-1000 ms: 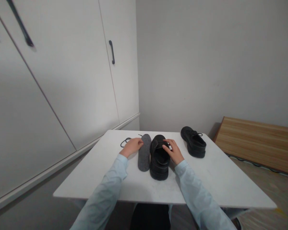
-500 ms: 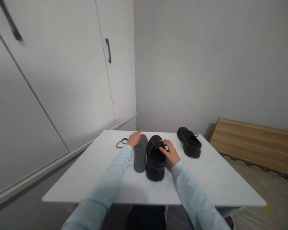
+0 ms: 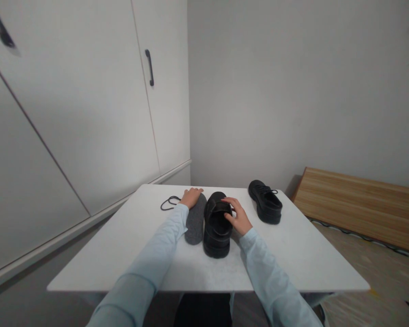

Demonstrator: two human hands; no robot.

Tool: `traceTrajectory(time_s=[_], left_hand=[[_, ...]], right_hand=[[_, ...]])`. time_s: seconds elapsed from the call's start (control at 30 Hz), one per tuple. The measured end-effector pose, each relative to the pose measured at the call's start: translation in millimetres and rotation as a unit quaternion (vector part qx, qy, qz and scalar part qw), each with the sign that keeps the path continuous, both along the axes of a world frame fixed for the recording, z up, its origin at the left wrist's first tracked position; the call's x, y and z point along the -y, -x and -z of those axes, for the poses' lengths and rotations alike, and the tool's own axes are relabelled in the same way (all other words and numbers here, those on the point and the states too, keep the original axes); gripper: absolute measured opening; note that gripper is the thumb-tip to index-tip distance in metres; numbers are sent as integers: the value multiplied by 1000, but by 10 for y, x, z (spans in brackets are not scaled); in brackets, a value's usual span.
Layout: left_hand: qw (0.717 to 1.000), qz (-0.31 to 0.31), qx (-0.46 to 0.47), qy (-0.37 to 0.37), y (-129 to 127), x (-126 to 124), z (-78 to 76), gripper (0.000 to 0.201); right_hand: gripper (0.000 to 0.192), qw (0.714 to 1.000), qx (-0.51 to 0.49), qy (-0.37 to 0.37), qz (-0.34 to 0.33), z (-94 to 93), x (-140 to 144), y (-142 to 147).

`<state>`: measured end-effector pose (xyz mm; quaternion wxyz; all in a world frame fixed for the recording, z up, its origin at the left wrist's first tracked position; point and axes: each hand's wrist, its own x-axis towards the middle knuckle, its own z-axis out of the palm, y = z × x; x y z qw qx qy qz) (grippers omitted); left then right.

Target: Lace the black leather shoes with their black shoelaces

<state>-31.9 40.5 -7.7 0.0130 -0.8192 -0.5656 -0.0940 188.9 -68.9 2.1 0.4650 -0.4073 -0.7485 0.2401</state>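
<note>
A black shoe without a visible lace stands in the middle of the white table, heel toward me. My right hand is at the right side of its opening, fingers and thumb curved round the edge by the tongue. Left of the shoe lies a grey felt insole. Across the insole's far end rests my left hand, fingers stretched out to the right; its thumb is hidden. A loose black shoelace lies just left of that hand.
A second black shoe, laced, stands at the table's back right. White cabinet doors rise at the left, and a grey wall stands behind. A wooden board leans at the right.
My left hand has slid slightly right over the insole's far end. My right hand stays at the shoe's opening. The view has shifted a little.
</note>
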Motion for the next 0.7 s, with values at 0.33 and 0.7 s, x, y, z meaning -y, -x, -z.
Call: traceTrajectory(time_s=[0.33, 0.7], left_hand=[[999, 30, 14, -25, 28, 39, -170, 30], [997, 47, 44, -35, 90, 118, -408, 28]], right_hand=[[42, 1000, -1, 2, 17, -8, 9, 16], [34, 1000, -2, 7, 19, 21, -17, 13]])
